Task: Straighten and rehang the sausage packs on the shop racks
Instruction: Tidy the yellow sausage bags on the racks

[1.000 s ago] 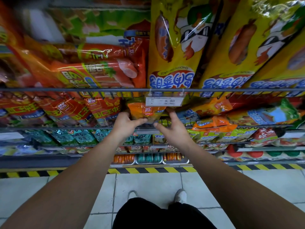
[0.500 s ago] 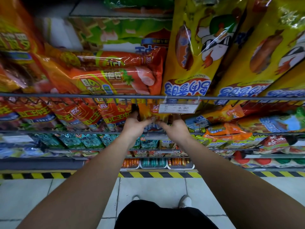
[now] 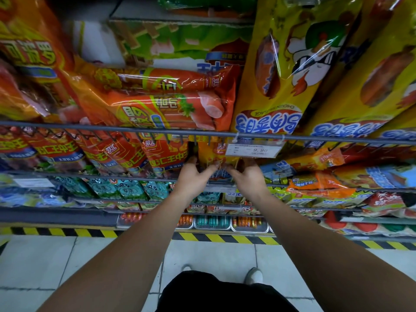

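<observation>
My left hand [image 3: 193, 176] and right hand [image 3: 247, 177], equally near, pinch with curled fingers [image 3: 209, 168] the lower end of the orange sausage pack [image 3: 210, 154], whose long axis runs up from them to the rack rail [image 3: 135, 129], just left of the price tag [image 3: 254, 150].

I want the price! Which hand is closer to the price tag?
Right. Right hand grips the sausage pack just under the price tag; left hand grips it farther left.

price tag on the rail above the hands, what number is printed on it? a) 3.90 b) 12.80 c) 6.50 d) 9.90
d: the white price tag clipped to the rail, just above the yellow pack, reads 9.90.
</observation>
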A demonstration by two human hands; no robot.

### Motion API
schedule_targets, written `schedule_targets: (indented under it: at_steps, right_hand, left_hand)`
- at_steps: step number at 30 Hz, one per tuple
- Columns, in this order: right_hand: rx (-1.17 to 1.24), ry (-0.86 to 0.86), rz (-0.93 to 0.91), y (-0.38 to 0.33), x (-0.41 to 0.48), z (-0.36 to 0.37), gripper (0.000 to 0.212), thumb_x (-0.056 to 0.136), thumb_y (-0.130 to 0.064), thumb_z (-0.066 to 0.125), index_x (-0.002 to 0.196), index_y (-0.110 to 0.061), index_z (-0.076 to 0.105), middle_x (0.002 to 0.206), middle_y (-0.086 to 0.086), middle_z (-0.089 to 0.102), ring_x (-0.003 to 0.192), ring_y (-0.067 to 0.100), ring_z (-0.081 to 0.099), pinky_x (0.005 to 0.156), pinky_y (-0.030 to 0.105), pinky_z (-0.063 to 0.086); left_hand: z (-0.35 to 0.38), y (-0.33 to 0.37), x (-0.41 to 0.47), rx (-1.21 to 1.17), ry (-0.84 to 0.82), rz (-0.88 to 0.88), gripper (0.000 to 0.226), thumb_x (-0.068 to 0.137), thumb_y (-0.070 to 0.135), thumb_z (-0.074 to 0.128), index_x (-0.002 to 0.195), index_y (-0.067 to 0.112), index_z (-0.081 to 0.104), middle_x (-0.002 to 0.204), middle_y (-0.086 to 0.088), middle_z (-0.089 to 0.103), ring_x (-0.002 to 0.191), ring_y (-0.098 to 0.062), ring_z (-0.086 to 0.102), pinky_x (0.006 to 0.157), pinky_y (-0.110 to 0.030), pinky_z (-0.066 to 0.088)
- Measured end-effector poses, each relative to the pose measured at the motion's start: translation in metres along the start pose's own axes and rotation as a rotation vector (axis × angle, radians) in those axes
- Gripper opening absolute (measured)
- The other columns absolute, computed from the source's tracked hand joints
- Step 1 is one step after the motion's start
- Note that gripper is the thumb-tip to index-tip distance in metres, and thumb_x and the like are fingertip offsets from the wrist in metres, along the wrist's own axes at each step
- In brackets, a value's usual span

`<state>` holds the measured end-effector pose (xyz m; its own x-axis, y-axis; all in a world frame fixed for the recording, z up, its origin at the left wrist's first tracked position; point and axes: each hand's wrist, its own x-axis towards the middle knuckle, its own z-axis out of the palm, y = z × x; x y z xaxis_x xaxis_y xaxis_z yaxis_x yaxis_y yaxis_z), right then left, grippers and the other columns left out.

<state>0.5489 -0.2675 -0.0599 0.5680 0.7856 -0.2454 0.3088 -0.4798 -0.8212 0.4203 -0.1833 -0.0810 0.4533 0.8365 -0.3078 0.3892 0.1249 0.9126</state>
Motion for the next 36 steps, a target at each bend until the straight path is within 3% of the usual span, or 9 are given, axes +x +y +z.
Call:
schedule_targets:
  at_steps: [4, 10, 13, 19, 25, 28, 30, 32, 36]
  right_hand:
    - [-0.004, 0.02, 0.0, 0.0, 0.003, 0.002, 0.043, 0.092, -0.029, 0.071, 0.127, -0.009, 0.058, 0.116, 0.007, 0.067, 0.104, 0.023, 0.062, 0.084, 0.026, 0.046]
    - [-0.037, 0.052, 0.068, -0.006, 0.003, 0.009, 0.046, 0.09, -0.034, 0.072, 0.123, -0.005, 0.058, 0.113, 0.016, 0.068, 0.098, 0.034, 0.065, 0.084, 0.042, 0.054]
    - [-0.064, 0.059, 0.071, -0.007, 0.003, 0.011, 0.051, 0.09, -0.037, 0.07, 0.126, -0.005, 0.054, 0.112, 0.014, 0.067, 0.096, 0.032, 0.064, 0.081, 0.04, 0.055]
    - [-0.117, 0.039, 0.113, -0.007, 0.004, 0.01, 0.056, 0.091, -0.042, 0.069, 0.127, -0.003, 0.05, 0.109, 0.018, 0.066, 0.092, 0.035, 0.065, 0.08, 0.045, 0.056]
    - [-0.301, 0.021, 0.088, -0.002, -0.001, 0.007, 0.04, 0.093, -0.046, 0.064, 0.083, -0.009, 0.052, 0.065, 0.007, 0.055, 0.055, 0.02, 0.052, 0.05, 0.03, 0.042]
    - [-0.363, 0.042, 0.061, 0.005, -0.01, 0.004, 0.041, 0.093, -0.047, 0.064, 0.087, -0.009, 0.051, 0.06, 0.003, 0.05, 0.049, 0.014, 0.047, 0.041, 0.027, 0.032]
    - [-0.343, 0.035, 0.024, 0.013, -0.018, 0.002, 0.045, 0.093, -0.046, 0.064, 0.107, -0.005, 0.054, 0.073, 0.005, 0.059, 0.061, 0.017, 0.057, 0.049, 0.032, 0.046]
    - [-0.282, 0.029, -0.016, 0.022, -0.028, -0.001, 0.051, 0.094, -0.043, 0.064, 0.125, -0.004, 0.051, 0.099, 0.009, 0.067, 0.087, 0.023, 0.066, 0.073, 0.04, 0.057]
    - [-0.215, 0.088, -0.059, 0.039, -0.044, -0.012, 0.041, 0.094, -0.034, 0.065, 0.127, -0.012, 0.054, 0.113, 0.002, 0.066, 0.104, 0.018, 0.062, 0.085, 0.038, 0.055]
  left_hand:
    - [0.002, -0.002, -0.004, -0.029, 0.0, 0.003, 0.051, 0.095, 0.044, 0.059, 0.14, 0.023, 0.046, 0.122, 0.008, 0.059, 0.11, -0.017, 0.055, 0.087, -0.029, 0.039]
    - [0.001, -0.002, -0.003, 0.048, -0.02, -0.056, 0.021, 0.102, 0.04, 0.046, 0.119, 0.028, 0.046, 0.082, 0.016, 0.046, 0.068, 0.001, 0.042, 0.063, -0.022, 0.036]
    - [-0.001, -0.002, -0.002, 0.091, -0.03, -0.066, 0.029, 0.102, 0.041, 0.044, 0.123, 0.021, 0.05, 0.09, 0.008, 0.05, 0.071, -0.002, 0.043, 0.075, -0.033, 0.036]
    - [-0.005, 0.005, -0.005, 0.146, -0.051, -0.067, 0.044, 0.103, 0.042, 0.042, 0.136, 0.014, 0.049, 0.1, 0.005, 0.052, 0.079, -0.009, 0.046, 0.082, -0.031, 0.035]
    - [-0.003, 0.006, -0.013, 0.166, -0.001, -0.058, 0.042, 0.102, 0.043, 0.046, 0.132, 0.015, 0.053, 0.113, -0.002, 0.06, 0.088, -0.015, 0.052, 0.077, -0.029, 0.036]
    - [-0.003, 0.001, -0.021, 0.221, 0.036, -0.056, 0.044, 0.1, 0.044, 0.049, 0.131, 0.014, 0.052, 0.114, 0.001, 0.06, 0.098, -0.018, 0.056, 0.081, -0.03, 0.039]
    - [-0.002, -0.005, -0.025, 0.251, 0.067, -0.034, 0.048, 0.098, 0.045, 0.052, 0.133, 0.012, 0.051, 0.124, -0.002, 0.061, 0.113, -0.024, 0.059, 0.09, -0.034, 0.046]
    - [0.0, -0.008, -0.031, 0.29, 0.093, -0.002, 0.043, 0.097, 0.042, 0.055, 0.127, 0.013, 0.051, 0.126, -0.003, 0.059, 0.117, -0.025, 0.057, 0.093, -0.034, 0.046]
    - [0.006, -0.009, -0.043, 0.418, 0.148, 0.097, 0.04, 0.096, 0.041, 0.057, 0.124, 0.013, 0.054, 0.121, -0.003, 0.054, 0.107, -0.02, 0.056, 0.087, -0.031, 0.047]
